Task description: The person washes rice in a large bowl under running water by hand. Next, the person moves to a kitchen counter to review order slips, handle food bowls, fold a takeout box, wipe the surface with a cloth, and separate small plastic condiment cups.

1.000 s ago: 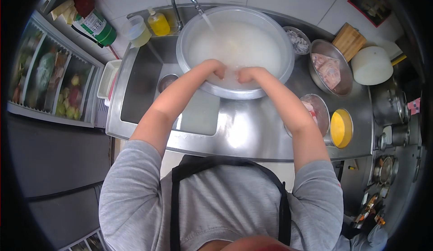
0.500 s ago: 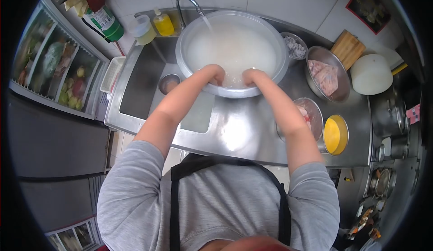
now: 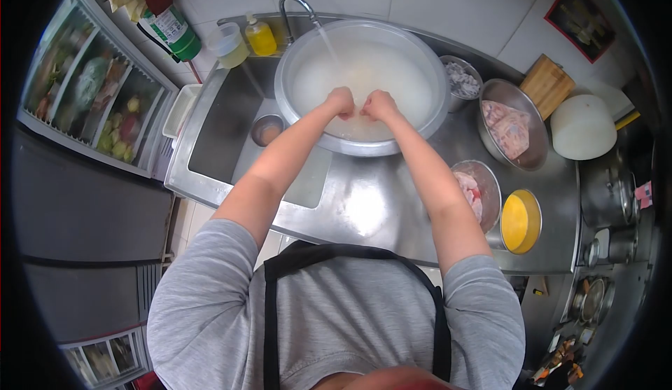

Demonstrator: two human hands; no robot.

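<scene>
A large metal basin [image 3: 439,113] full of cloudy whitish water stands at the back of the steel counter, partly over the sink. Water runs into it from a curved tap [image 3: 302,1]. My left hand [image 3: 341,102] is at the water surface near the basin's middle, its fingers curled in. Close on its right, my right hand [image 3: 379,106] is curled too, the two nearly touching. Whatever the fingers hold, if anything, is hidden by the hands and cloudy water.
Right of the basin are a bowl of grey pieces [image 3: 461,80], a large bowl of raw meat [image 3: 506,129], a smaller meat bowl [image 3: 470,191] and a yellow-filled bowl [image 3: 520,220]. A soap bottle [image 3: 261,36] and plastic tub [image 3: 229,45] stand left of the tap.
Both hands have moved away from the basin's near rim and closer together, rising to the water surface. The view has shifted slightly.
</scene>
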